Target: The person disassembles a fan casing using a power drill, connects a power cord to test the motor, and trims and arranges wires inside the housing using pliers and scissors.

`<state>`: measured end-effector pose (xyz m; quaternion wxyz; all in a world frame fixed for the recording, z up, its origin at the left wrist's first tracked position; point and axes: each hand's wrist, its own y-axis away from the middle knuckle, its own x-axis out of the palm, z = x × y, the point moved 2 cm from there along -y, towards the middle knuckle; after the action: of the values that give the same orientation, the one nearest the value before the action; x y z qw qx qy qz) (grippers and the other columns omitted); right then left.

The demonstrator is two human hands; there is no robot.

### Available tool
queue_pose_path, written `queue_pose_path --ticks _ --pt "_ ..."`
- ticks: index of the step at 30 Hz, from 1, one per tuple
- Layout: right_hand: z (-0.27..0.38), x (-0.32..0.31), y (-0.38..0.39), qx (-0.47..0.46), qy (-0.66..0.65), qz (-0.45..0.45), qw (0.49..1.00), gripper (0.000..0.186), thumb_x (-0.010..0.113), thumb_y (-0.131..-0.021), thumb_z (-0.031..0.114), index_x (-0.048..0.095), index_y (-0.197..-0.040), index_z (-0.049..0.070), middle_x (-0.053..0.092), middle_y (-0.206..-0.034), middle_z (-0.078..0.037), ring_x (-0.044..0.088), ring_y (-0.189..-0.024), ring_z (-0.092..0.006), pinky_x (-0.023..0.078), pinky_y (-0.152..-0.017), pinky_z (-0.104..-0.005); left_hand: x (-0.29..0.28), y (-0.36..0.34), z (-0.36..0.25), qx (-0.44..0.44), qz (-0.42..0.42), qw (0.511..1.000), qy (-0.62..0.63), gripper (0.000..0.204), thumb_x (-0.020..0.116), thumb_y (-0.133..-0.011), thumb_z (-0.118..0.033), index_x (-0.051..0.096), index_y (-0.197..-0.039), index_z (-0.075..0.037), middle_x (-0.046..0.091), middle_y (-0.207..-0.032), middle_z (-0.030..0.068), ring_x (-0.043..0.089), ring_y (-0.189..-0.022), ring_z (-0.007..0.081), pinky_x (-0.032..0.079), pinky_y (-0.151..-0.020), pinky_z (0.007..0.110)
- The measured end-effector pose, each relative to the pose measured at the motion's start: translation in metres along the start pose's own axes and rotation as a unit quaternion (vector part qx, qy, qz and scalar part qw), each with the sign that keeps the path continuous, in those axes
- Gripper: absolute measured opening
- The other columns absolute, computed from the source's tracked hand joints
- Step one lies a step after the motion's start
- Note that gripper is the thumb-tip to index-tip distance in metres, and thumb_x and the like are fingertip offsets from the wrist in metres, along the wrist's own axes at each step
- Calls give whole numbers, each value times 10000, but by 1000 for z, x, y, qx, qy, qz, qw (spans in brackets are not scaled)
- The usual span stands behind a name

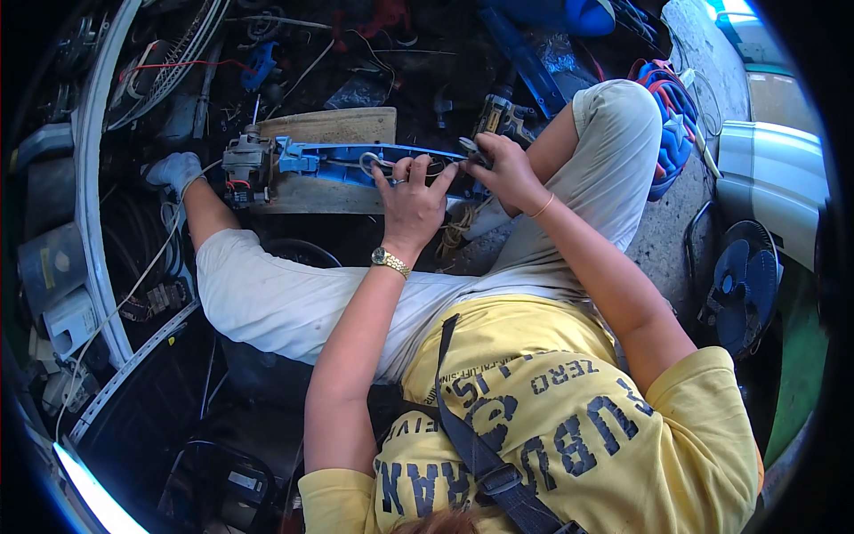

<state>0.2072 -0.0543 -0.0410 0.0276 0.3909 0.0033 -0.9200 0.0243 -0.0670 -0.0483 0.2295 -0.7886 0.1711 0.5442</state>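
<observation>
Blue plastic housing [351,173], long and open like a trough, lies crosswise between the person's spread legs, on a wooden board [356,120]. From where I stand it looks light and fairly stiff, with thin walls that might crack if they were pinched or bent hard. The grey motor [247,158] at its left end is probably the heavy part, so the whole piece would tip that way if lifted by the slim end. I'd put 1 palm under the motor and the other beneath the trough, keeping clear of the wires. A pale cord [367,160] loops out of the channel; it seems soft and bendy, easy to nip between 2 fingertips but poor to carry by.

The left hand [414,200] is bent over the trough, fingers apart and tips down by the cord; whether it pinches any wire I cannot tell. The right hand [511,173] is closed around a small metal tool [471,147] at the slim end.

Farther out, a power drill [496,116] lies beyond the right hand, a rope bundle [458,227] sits just below the housing, and dark fan blades [738,276] stand off to the right.
</observation>
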Motion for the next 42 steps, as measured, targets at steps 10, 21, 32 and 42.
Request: queue_pose_path --ticks 10,21,32,42 --pt "4 2 4 34 -23 -9 999 221 685 -756 177 564 -814 1 602 -822 -183 582 -799 -386 457 -703 -450 1 6 -6 15 11 1000 -2 530 685 -763 -155 589 -1257 -321 435 -1204 62 391 -1184 300 227 -1011 701" --pt "2 -1 2 52 -10 8 999 214 681 -773 180 571 -828 4 612 -862 -174 571 -832 -383 456 -732 -451 9 9 -6 -1 22 1000 5 584 735 -719 -185 546 -1266 -258 363 -1267 43 297 -1249 311 180 -1033 727" --pt "8 2 -2 150 14 27 988 270 683 -735 240 652 -893 23 661 -890 -177 633 -870 -364 503 -737 -451 7 2 -15 -58 27 998 29 598 780 -660 -227 560 -1215 -262 359 -1231 55 294 -1262 312 146 -1042 738" --pt "13 6 -6 159 59 27 985 241 697 -713 240 647 -857 53 660 -873 -150 636 -853 -359 505 -712 -452 6 6 -5 -10 45 999 28 596 762 -680 -233 534 -1229 -208 362 -1274 63 337 -1255 306 162 -1051 723"
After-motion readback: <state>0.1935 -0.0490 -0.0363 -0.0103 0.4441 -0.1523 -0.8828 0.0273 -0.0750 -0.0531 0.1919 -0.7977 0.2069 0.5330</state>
